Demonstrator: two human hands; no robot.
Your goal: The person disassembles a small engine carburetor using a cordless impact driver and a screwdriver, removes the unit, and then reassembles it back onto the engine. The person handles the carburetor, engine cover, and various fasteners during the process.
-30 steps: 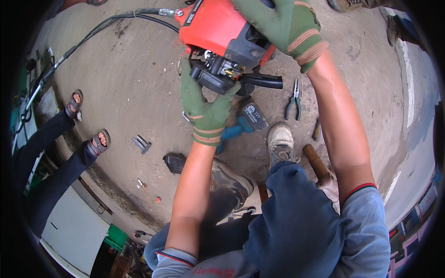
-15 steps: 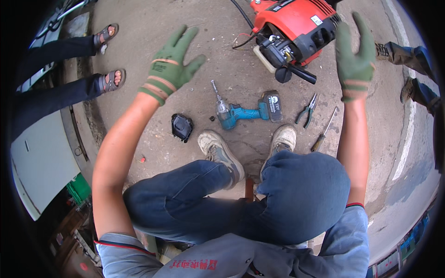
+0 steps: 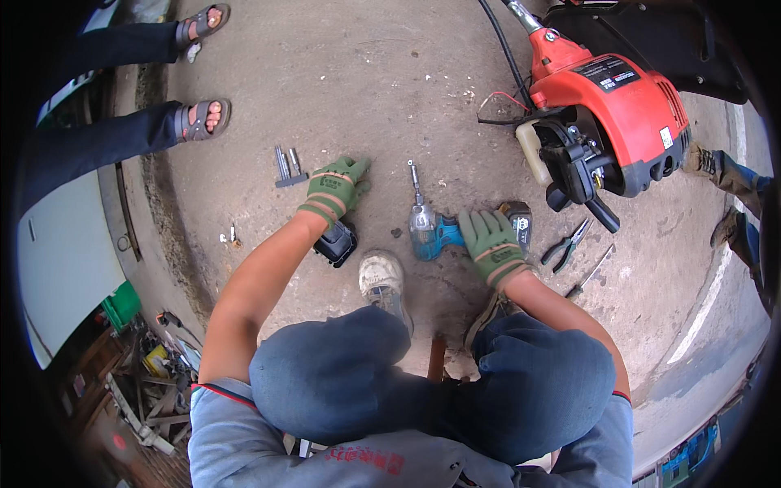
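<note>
Your right hand point(image 3: 490, 241) curls around the blue cordless impact driver's point(image 3: 431, 229) handle, its bit pointing away along the concrete; your left hand point(image 3: 335, 185) hovers, fingers loosely spread.

Bright, even daylight falls on the concrete floor point(image 3: 325, 98) before me; shadows are soft and short, the centre is sharp, and straight edges bend into a dark round rim

A red engine point(image 3: 618, 106) stood on the concrete floor point(image 3: 342, 89). Pliers point(image 3: 567, 246) and a screwdriver point(image 3: 591, 272) lay near it. Sockets point(image 3: 286, 167) lay left; two sandalled feet point(image 3: 199, 120) stood beyond.
</note>
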